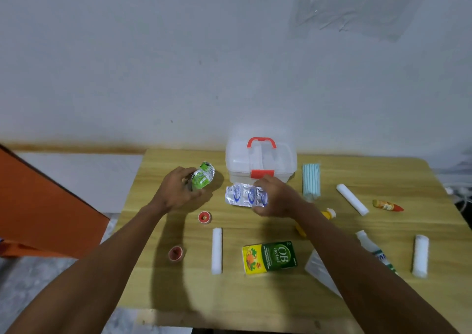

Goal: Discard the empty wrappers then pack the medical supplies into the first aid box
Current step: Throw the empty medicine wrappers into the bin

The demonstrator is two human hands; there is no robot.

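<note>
Pale wall (153, 52) (scuffed along its base), wooden table (178, 295), orange panel (38, 206) beside grey floor (20, 282)

Plain room at home, I'd say: small wood-grain table (255, 300) sat under the green wrapper (203, 176) in your left hand (176, 190) and the blister strip (245, 195) in your right hand (274, 198), bare white wall (153, 65) just past both, grey floor (23, 282) and orange panel (38, 206) left of them.

First aid box (260, 163) behind carton (270, 256) on table (255, 295).
</note>
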